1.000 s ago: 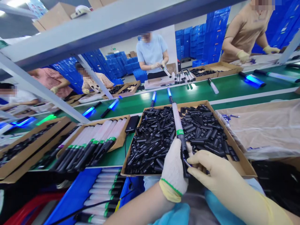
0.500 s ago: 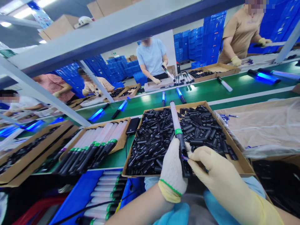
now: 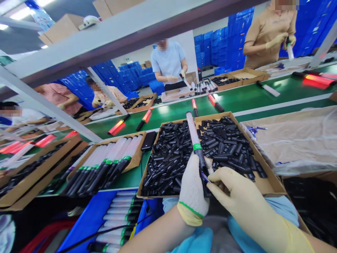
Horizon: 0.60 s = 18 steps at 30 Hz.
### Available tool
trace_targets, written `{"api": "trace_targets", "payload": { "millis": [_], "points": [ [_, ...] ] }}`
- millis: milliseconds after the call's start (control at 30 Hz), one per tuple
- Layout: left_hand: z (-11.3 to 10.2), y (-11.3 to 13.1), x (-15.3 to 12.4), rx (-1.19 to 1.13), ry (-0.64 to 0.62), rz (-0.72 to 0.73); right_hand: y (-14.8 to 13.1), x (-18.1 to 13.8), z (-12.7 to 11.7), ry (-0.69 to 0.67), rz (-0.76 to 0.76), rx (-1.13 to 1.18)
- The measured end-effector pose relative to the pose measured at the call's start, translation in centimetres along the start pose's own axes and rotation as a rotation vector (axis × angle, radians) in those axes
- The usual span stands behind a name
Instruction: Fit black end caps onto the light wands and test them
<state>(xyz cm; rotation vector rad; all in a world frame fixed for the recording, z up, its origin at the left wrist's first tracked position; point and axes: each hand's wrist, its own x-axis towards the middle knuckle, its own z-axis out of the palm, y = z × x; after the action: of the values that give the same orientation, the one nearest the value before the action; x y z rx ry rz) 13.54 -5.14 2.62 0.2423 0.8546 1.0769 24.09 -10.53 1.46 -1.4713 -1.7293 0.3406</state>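
Note:
My left hand (image 3: pixel 193 188), in a white knit glove with a green cuff line, is closed round the black handle of a light wand (image 3: pixel 194 137) with a translucent tube and a green band. The wand points up and away over a cardboard tray (image 3: pixel 265 182) full of small black cylinders. My right hand (image 3: pixel 238 198), in a yellowish rubber glove, pinches thin coloured wires at the wand's handle, fingers closed.
A tray of finished wands (image 3: pixel 105 160) lies left, with a black phone (image 3: pixel 149 140) beside it. More wands fill a blue bin (image 3: pixel 86 221) below. Red-lit wands (image 3: pixel 143 120) ride the green conveyor (image 3: pixel 237 98). Other people work beyond it. Plastic sheeting (image 3: pixel 297 138) lies right.
The lit wands on the conveyor have switched from blue to red and shifted right. My wand has tilted slightly left; both hands keep their hold.

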Motion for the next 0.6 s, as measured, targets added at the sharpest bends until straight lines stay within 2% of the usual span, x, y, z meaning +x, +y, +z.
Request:
{"api": "trace_targets", "payload": {
  "millis": [133,267,400,600],
  "points": [
    [-0.1,-0.1,0.2,0.085,-0.082,0.018,0.5,-0.3,-0.9,-0.048,0.024,-0.054],
    [-0.2,-0.2,0.0,0.112,-0.060,0.034,0.4,-0.4,-1.2,-0.088,0.017,-0.068],
    [-0.1,-0.4,-0.4,0.126,-0.041,0.035,-0.4,-0.5,-0.3,-0.104,0.030,-0.128],
    [0.1,-0.7,-0.2,0.133,-0.026,0.121,-0.6,-0.4,0.3,-0.083,-0.031,-0.233]
  ]
}}
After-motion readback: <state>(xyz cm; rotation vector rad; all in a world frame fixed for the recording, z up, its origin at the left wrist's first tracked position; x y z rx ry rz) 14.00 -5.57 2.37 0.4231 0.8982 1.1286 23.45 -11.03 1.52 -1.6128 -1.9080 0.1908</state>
